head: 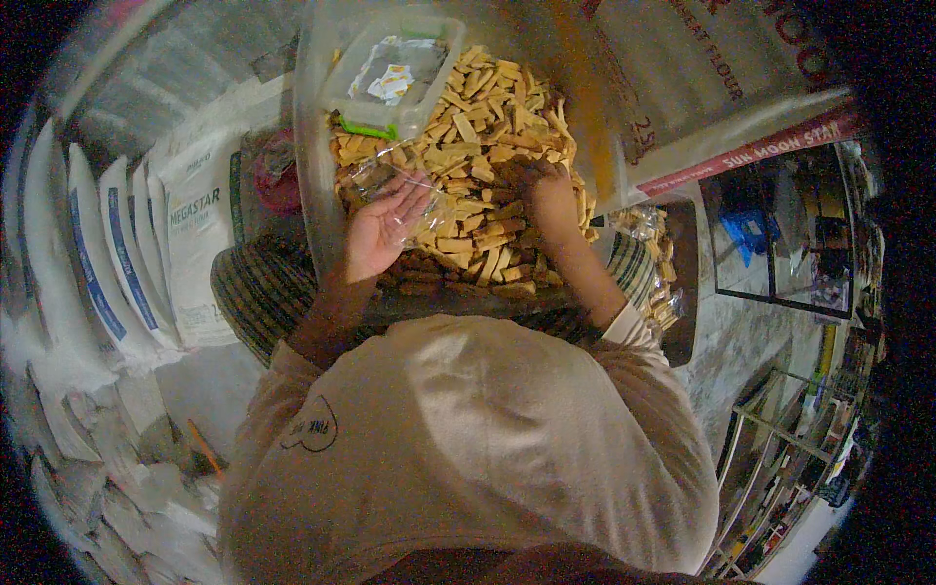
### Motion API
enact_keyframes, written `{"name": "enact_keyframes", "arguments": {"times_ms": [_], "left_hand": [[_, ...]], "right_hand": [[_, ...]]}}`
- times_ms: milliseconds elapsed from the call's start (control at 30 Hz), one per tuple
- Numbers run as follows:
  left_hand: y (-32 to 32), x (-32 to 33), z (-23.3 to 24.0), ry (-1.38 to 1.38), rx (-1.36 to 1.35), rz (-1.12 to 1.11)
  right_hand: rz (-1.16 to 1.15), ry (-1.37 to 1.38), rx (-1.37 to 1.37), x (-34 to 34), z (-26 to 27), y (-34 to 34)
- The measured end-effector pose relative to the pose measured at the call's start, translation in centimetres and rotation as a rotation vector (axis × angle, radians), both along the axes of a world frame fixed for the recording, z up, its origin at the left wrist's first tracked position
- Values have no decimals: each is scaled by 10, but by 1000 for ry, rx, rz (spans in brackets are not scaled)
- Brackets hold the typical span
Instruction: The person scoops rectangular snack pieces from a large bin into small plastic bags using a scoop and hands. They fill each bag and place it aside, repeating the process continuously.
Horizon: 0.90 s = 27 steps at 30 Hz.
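Observation:
A big translucent plastic tub (313, 146) in front of me holds a heap of short, golden-brown stick-shaped pieces (468, 157), which look baked. My left hand (387, 219), palm turned up, holds a thin clear plastic bag (420, 208) at the heap's left side. Dark brown pieces show through or beside the bag's far end. On the right of the heap, my right hand (545, 190) reaches down among the pieces. Its fingertips are hidden in shadow, so I cannot tell whether they grip any. A clear lidless-looking box (336, 91) with green clips rests on the heap, with printed labels (391, 82) inside.
White sacks (194, 241) with printing stand upright at the left. A large printed flour sack (702, 131) leans at the far right. Filled clear packets (662, 292) lie in a brown container (681, 256) beside my right knee. A metal rack (760, 439) stands further right.

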<state>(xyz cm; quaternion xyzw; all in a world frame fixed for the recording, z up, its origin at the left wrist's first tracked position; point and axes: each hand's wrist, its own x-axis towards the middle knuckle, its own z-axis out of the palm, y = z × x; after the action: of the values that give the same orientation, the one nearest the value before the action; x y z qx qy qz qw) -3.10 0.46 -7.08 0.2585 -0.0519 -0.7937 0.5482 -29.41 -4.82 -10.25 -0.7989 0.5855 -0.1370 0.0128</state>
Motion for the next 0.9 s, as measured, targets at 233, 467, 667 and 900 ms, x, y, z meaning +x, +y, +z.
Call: {"name": "enact_keyframes", "arguments": {"times_ms": [233, 467, 667, 900], "left_hand": [[2, 5, 5, -25, 8, -24], [5, 1, 14, -28, 0, -22], [4, -3, 14, -63, 21, -1], [4, 1, 13, -54, 0, -15]], "right_hand": [[-54, 326, 9, 3, 4, 4], [-178, -51, 390, 3, 40, 0], [192, -186, 252, 19, 36, 18], [-47, 78, 227, -15, 20, -6]]}}
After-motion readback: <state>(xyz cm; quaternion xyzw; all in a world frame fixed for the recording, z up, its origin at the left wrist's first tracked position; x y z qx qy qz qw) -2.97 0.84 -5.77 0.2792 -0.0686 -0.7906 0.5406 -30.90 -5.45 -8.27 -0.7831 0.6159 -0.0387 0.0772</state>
